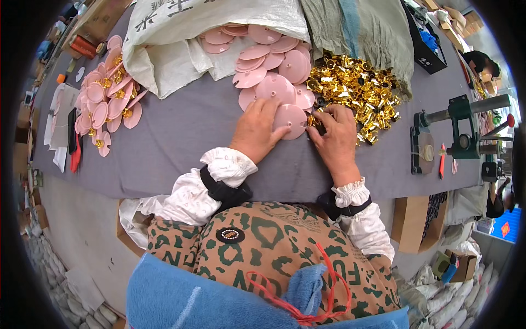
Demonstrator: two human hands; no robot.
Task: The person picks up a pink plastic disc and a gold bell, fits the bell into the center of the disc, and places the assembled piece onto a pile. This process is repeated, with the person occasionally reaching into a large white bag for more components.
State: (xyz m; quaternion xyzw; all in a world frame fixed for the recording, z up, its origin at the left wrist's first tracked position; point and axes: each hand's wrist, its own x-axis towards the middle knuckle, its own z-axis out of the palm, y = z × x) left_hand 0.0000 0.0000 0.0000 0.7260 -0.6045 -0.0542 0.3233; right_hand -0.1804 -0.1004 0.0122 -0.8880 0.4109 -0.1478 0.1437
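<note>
My left hand grips a round pink plastic disc by its left edge, thumb on top. This disc has a small centre hole and a notch at its right side. Close to that notch, my right hand has its fingers curled in a pinch around a small shiny gold piece, mostly hidden by the fingers. Just beyond my hands lies a heap of loose pink discs, spilling from a white woven sack. A pile of gold pieces with dark bits sits beside my right hand.
At the left is a pile of pink discs with gold pieces attached. A greenish-grey sack lies behind the gold pile. On the right stand a green hand press, a red-handled tool and a black box. Grey cloth covers the table.
</note>
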